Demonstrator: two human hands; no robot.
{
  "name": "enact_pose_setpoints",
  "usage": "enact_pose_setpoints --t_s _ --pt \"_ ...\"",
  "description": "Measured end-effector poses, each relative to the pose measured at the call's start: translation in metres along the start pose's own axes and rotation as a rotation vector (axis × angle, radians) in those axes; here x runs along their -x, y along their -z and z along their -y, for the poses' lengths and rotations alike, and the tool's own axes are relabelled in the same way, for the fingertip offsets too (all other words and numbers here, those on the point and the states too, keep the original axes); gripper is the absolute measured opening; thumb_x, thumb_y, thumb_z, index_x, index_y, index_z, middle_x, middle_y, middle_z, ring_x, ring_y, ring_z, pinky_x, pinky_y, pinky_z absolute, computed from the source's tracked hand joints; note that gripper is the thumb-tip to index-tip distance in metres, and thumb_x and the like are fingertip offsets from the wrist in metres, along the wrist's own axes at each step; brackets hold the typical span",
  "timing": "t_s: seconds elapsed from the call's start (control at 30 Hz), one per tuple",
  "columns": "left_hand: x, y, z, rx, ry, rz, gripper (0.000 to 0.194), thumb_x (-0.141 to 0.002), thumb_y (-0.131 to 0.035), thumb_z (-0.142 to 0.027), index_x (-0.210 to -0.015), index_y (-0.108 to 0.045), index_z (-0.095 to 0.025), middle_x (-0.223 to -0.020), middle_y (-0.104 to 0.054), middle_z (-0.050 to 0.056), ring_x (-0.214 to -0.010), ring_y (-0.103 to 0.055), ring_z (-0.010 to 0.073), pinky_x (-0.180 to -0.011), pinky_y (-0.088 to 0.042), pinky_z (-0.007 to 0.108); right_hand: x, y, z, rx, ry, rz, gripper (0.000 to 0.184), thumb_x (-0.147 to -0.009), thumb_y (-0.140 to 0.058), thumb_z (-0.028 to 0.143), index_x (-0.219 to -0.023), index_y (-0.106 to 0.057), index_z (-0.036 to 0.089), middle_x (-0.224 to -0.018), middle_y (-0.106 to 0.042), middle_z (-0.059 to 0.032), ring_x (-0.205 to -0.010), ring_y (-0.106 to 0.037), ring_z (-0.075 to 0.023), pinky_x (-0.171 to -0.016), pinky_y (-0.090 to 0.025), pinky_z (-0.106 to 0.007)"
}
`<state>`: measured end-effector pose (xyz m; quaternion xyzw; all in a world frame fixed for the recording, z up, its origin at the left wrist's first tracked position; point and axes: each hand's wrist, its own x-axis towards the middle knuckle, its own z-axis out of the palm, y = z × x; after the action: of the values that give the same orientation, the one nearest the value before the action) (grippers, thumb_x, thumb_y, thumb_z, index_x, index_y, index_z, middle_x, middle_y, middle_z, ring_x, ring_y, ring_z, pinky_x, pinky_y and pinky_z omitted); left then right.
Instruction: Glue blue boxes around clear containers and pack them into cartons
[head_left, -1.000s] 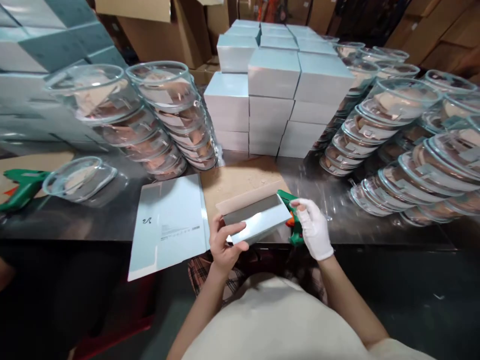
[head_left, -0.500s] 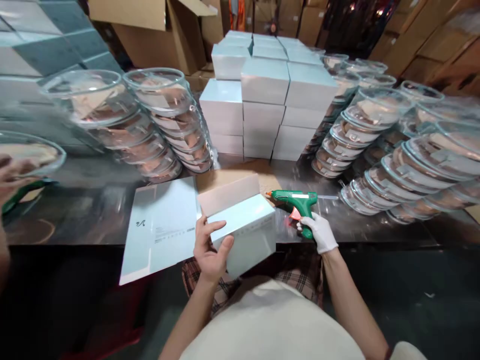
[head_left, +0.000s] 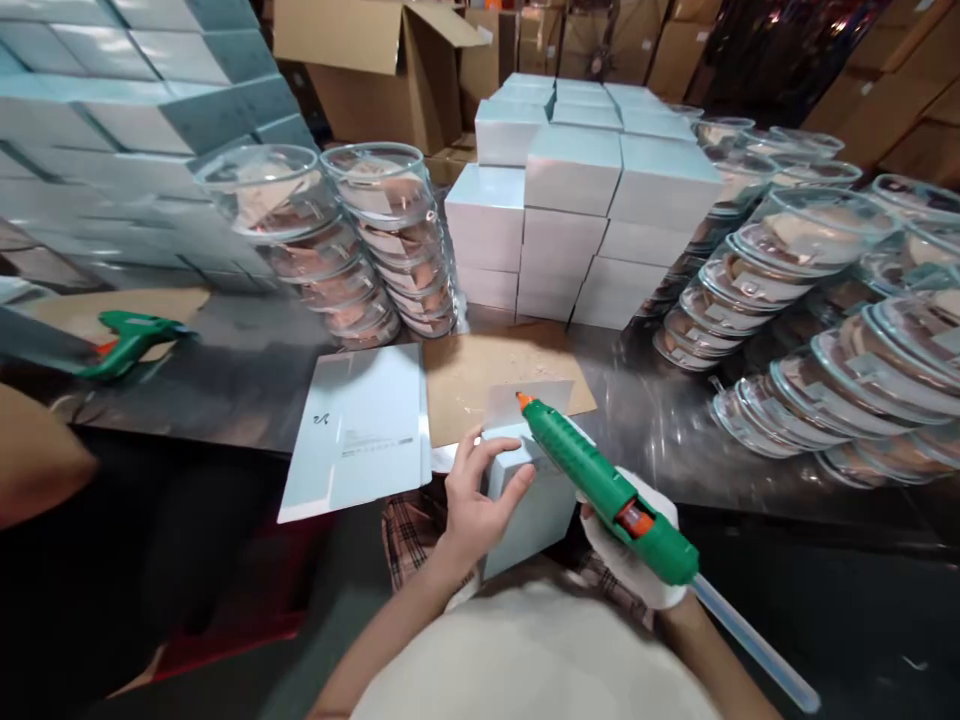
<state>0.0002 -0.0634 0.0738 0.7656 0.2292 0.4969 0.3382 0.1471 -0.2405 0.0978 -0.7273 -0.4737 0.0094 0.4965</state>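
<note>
My left hand (head_left: 480, 495), bare, grips a pale blue box (head_left: 529, 520) by its left end, thumb and fingers over the top edge. A flap of the box stands up at its far side. In my right hand (head_left: 637, 545), gloved in white, is a green glue gun (head_left: 600, 485) with an orange nozzle and a clear glue stick jutting out behind. The nozzle is over the box near the raised flap; whether it touches cannot be told. Flat pale blue box sheets (head_left: 360, 430) lie left of my left hand. Under the flap lies a brown cardboard sheet (head_left: 480, 375).
Stacks of clear round containers (head_left: 367, 240) stand at the left, more containers (head_left: 720, 290) at the right. White-and-blue boxes (head_left: 574, 180) are piled at the back centre. Another green glue gun (head_left: 131, 340) lies at the left, near a co-worker's arm (head_left: 37, 460).
My right hand has lifted the glue gun off the table and brought it over the box. My left hand still holds the box, now turned. The view has shifted left.
</note>
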Motion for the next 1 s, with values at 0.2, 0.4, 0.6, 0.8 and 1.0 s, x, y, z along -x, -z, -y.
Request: enact_pose_setpoints --t_s 0.2,0.4,0.6,0.8,1.0 --pt "0.004 0.002 0.0 0.006 -0.05 0.0 0.022 -0.097 -0.074 -0.044 -0.106 -0.077 -0.025 -0.107 -0.078 0.007 -0.126 -0.067 0.0287 -0.107 -0.054 0.043 -0.018 -0.022 0.015 0.151 0.198 -0.017 0.017 -0.086 -0.07 0.034 -0.075 -0.059 0.028 -0.069 -0.065 -0.0019 -0.06 -0.066 -0.0231 -0.057 -0.058 -0.038" --pt "0.007 0.01 0.008 0.013 0.01 -0.043 0.024 -0.096 -0.075 -0.047 -0.106 -0.078 -0.025 -0.112 -0.077 0.006 -0.127 -0.065 0.0279 -0.111 -0.05 0.042 -0.011 -0.009 -0.028 -0.038 -0.163 -0.141 0.016 -0.081 -0.079 0.04 -0.079 -0.072 0.027 -0.074 -0.075 -0.002 -0.068 -0.071 -0.0239 -0.065 -0.064 -0.037" --pt "0.007 0.021 0.016 0.071 0.122 -0.014 0.031 -0.095 -0.074 -0.054 -0.105 -0.077 -0.025 -0.114 -0.076 0.008 -0.132 -0.062 0.0304 -0.113 -0.048 0.043 -0.043 -0.012 -0.064 -0.286 -0.583 -0.098 0.045 -0.08 -0.074 0.061 -0.078 -0.077 0.016 -0.055 -0.066 -0.0021 -0.044 -0.055 -0.0156 -0.042 -0.05 -0.027" --pt "0.012 0.027 0.024 0.188 0.144 -0.044 0.031 -0.092 -0.078 -0.054 -0.106 -0.079 -0.026 -0.113 -0.076 0.007 -0.137 -0.059 0.0301 -0.111 -0.047 0.038 -0.085 -0.003 -0.079 -0.226 -0.899 0.033 0.048 -0.09 -0.064 0.06 -0.078 -0.077 0.016 -0.068 -0.075 -0.0132 -0.055 -0.066 -0.0219 -0.051 -0.053 -0.032" --pt "0.012 0.023 0.028 0.297 0.082 0.066 0.032 -0.089 -0.082 -0.054 -0.102 -0.079 -0.025 -0.115 -0.074 0.01 -0.143 -0.057 0.034 -0.117 -0.046 0.044 -0.086 0.004 -0.04 -0.292 -0.454 0.039 0.06 -0.077 -0.085 0.064 -0.116 -0.082 0.019 -0.11 -0.083 -0.0116 -0.099 -0.077 -0.0277 -0.087 -0.063 -0.039"
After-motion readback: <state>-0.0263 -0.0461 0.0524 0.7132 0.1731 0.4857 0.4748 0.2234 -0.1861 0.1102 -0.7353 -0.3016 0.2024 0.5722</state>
